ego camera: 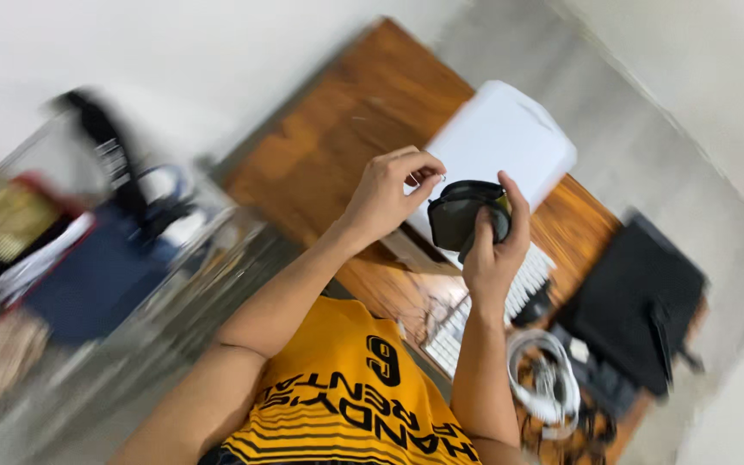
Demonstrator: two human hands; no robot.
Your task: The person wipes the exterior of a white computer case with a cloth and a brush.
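The right hand [494,251] grips a small dark pouch [467,215] from below, fingers wrapped round it; the pouch is held above the wooden desk [346,138], its long axis running across the picture, tilted slightly; the left hand [389,191] pinches something tiny at the pouch's upper left edge (too small to tell what); a white box [501,138] lies behind.
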